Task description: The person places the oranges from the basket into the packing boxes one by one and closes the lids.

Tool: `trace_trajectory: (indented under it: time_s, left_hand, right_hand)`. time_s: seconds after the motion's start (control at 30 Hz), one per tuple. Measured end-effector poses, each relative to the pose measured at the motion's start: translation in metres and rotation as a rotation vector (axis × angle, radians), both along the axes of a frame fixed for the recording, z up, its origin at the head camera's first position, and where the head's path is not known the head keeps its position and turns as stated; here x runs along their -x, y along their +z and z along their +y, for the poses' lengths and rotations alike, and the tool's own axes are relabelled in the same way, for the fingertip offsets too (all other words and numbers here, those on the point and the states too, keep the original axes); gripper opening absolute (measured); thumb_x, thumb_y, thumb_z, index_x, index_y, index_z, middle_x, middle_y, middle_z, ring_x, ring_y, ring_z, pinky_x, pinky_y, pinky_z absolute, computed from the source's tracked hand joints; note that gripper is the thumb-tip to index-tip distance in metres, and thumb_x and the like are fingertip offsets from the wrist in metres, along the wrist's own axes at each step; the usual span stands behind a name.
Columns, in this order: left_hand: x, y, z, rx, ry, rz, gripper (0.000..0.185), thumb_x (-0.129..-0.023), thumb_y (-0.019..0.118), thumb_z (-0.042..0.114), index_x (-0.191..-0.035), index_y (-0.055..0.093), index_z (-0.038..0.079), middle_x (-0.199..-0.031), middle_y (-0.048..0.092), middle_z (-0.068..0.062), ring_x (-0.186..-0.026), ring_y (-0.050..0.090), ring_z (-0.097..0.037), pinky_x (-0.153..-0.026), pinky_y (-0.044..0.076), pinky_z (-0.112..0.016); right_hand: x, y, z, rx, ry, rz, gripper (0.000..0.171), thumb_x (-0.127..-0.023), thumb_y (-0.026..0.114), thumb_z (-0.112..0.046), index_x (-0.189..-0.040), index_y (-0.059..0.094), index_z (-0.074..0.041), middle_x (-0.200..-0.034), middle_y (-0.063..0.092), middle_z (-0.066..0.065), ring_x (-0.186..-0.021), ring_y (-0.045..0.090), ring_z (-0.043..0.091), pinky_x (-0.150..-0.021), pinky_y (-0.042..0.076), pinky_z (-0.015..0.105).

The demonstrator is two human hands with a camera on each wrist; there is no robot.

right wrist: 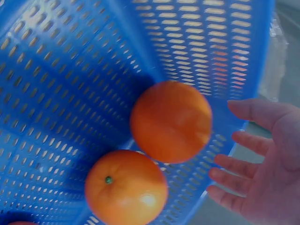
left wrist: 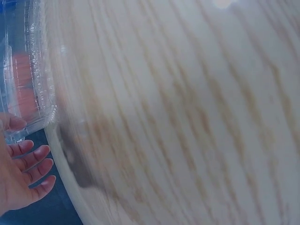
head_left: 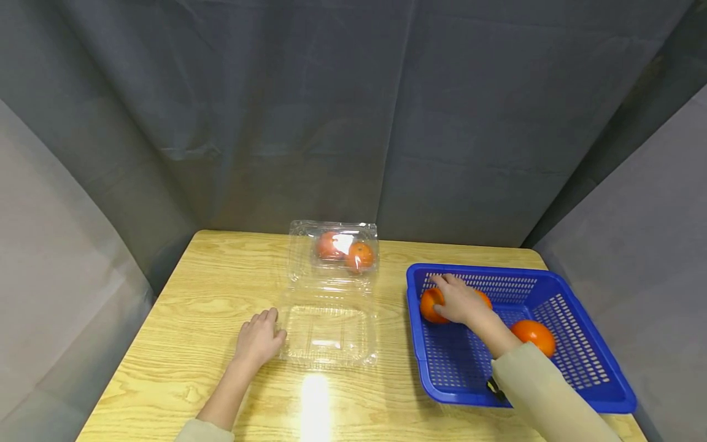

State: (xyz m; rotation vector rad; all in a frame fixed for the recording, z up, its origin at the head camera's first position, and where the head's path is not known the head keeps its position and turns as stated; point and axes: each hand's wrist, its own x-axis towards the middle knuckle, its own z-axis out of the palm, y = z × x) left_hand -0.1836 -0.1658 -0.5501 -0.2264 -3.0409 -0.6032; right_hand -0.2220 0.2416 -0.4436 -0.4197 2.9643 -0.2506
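My right hand [head_left: 455, 301] reaches into the blue plastic basket [head_left: 480, 268], over an orange [head_left: 432, 305] in its far left corner. In the right wrist view its fingers are spread, apart from that orange [right wrist: 171, 122] and a second orange [right wrist: 126, 187] with a green stem end. Palm down, my left hand [head_left: 258, 337] rests at the left edge of a clear plastic clamshell box [head_left: 326, 331], fingers loosely extended. The box lies unfolded. Its far half holds an orange [head_left: 359, 256] and a redder round fruit [head_left: 329, 245].
Another orange-red fruit [head_left: 533, 337] sits in the basket beside my right forearm. A small black-and-yellow thing [head_left: 495, 387] shows by the right sleeve. The wooden table [head_left: 182, 344] ends at a dark grey curtain [head_left: 309, 123], with lighter panels on both sides.
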Motion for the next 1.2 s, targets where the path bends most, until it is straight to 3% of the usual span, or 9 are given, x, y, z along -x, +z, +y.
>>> trace_trajectory:
  time_s: [0.23, 0.57, 1.2]
  left_hand:
    - [-0.001, 0.001, 0.001, -0.009, 0.008, -0.005, 0.039, -0.085, 0.055, 0.029, -0.113, 0.054, 0.001, -0.105, 0.060, -0.012, -0.095, 0.055, -0.031, -0.080, 0.044, -0.048]
    - [-0.001, 0.002, 0.001, -0.007, 0.008, -0.022, 0.041, -0.087, 0.055, 0.030, -0.117, 0.051, 0.002, -0.110, 0.059, -0.013, -0.100, 0.054, -0.032, -0.085, 0.042, -0.050]
    - [-0.002, 0.003, 0.001, -0.020, 0.010, -0.010, 0.036, -0.087, 0.055, 0.029, -0.112, 0.053, 0.003, -0.105, 0.059, -0.010, -0.096, 0.055, -0.030, -0.081, 0.044, -0.047]
  right_hand:
    - [0.015, -0.018, -0.002, -0.048, 0.002, -0.042, 0.062, -0.073, 0.071, -0.020, -0.128, 0.048, -0.002, -0.127, 0.041, 0.033, -0.113, 0.042, 0.050, -0.087, 0.038, 0.062]
    - [0.018, -0.037, -0.003, -0.078, -0.008, -0.043, 0.071, -0.065, 0.077, -0.022, -0.127, 0.047, -0.002, -0.125, 0.038, 0.033, -0.114, 0.039, 0.052, -0.086, 0.039, 0.061]
    - [0.022, -0.045, -0.002, -0.074, -0.039, -0.066, 0.076, -0.063, 0.079, -0.019, -0.129, 0.044, -0.001, -0.133, 0.031, 0.035, -0.118, 0.033, 0.053, -0.088, 0.037, 0.064]
